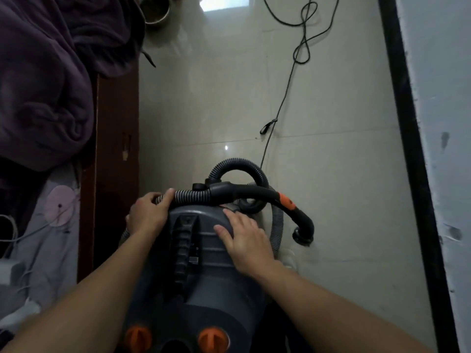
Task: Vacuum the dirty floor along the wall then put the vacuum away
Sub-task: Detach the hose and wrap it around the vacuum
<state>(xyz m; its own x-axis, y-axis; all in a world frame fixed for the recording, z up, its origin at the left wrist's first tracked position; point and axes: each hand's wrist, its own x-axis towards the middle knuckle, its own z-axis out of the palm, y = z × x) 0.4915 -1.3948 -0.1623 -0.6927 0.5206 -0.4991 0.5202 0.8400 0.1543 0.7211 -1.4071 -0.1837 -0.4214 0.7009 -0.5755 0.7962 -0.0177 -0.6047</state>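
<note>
Both touch the vacuum (209, 284): left hand (149, 212) grips its hose (193, 196), right hand (244, 240) rests flat.

Glossy beige tiled floor (318, 98) is shown, with a bright rectangular reflection (224, 2) at the top edge. On the right, a pale scuffed wall (443, 72) is edged by a black baseboard (407, 123). On the left, a dark wooden bed frame (114, 123) is draped with a purple blanket (46, 72) over a lilac patterned sheet (56, 225). A metal bowl (155, 8) is seen beside the bed. Light is dim.
</note>
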